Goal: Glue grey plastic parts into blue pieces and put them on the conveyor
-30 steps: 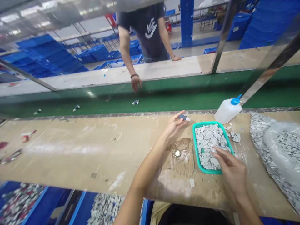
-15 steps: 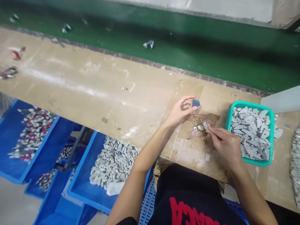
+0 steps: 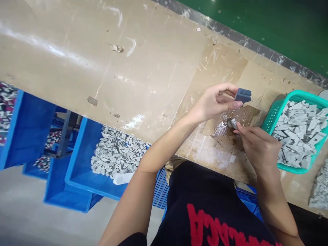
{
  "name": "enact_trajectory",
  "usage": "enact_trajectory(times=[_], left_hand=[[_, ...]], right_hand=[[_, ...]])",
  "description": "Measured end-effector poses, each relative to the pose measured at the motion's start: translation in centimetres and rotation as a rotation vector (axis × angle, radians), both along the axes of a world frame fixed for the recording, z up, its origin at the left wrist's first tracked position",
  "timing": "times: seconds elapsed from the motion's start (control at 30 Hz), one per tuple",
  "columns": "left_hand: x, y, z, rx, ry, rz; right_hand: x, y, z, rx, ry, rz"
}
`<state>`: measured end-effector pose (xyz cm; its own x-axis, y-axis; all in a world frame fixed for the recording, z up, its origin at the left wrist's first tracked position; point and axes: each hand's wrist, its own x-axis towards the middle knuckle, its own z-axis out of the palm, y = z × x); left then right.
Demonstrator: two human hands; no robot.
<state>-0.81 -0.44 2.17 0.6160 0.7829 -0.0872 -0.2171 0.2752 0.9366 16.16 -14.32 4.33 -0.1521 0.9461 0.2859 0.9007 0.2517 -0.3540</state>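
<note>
Between the thumb and fingers of my left hand [image 3: 217,102] is a dark blue-grey plastic piece [image 3: 243,96] with a slot in one face, held above the bench. My right hand [image 3: 258,145] pinches a small light-grey piece [image 3: 233,123] by its end. That piece's tip is at a small round dish [image 3: 230,123], set in a shiny, wet-looking patch on brown cardboard [image 3: 252,116]; whether it touches the dish is hard to tell. Just right of my right hand stands a green basket [image 3: 269,118] heaped with flat light-grey pieces [image 3: 298,133].
The brown workbench [image 3: 153,68] runs to the upper left, with a dark strip [image 3: 230,32] and a green belt-like surface [image 3: 287,27] beyond. Below its near edge, a blue bin [image 3: 82,171] holds many grey pieces. A plastic bag of pieces [image 3: 319,186] lies at the right.
The view has moved closer and turned. My left hand has tilted the dark piece so its slotted face shows. The light-grey piece in my right hand stays by the dish.
</note>
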Motion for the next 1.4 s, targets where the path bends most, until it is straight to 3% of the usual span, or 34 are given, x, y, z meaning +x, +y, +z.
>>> enact_trajectory(times=[0.43, 0.6, 0.77, 0.9, 1.07, 1.4], left_hand=[[0.1, -0.2, 0.6, -0.019, 0.029, 0.01], [0.1, -0.8, 0.6, 0.03, 0.115, 0.031], [0.7, -2.0, 0.5, -0.04, 0.129, -0.062], [1.6, -3.1, 0.3, -0.124, 0.111, -0.153], [1.9, -3.9, 0.5, -0.159, 0.068, -0.214], [1.5, -4.2, 2.1, -0.093, 0.053, -0.15]], right_hand=[[0.1, -0.3, -0.1, -0.022, 0.037, -0.011], [0.1, -0.2, 0.5, 0.051, 0.266, -0.224], [0.0, -0.3, 1.1, 0.06, 0.534, -0.421], [-0.1, -0.6, 1.7, 0.141, 0.595, -0.384], [0.1, -1.0, 2.2, 0.134, 0.513, -0.309], [0.2, -1.2, 2.3, 0.141, 0.384, -0.226]])
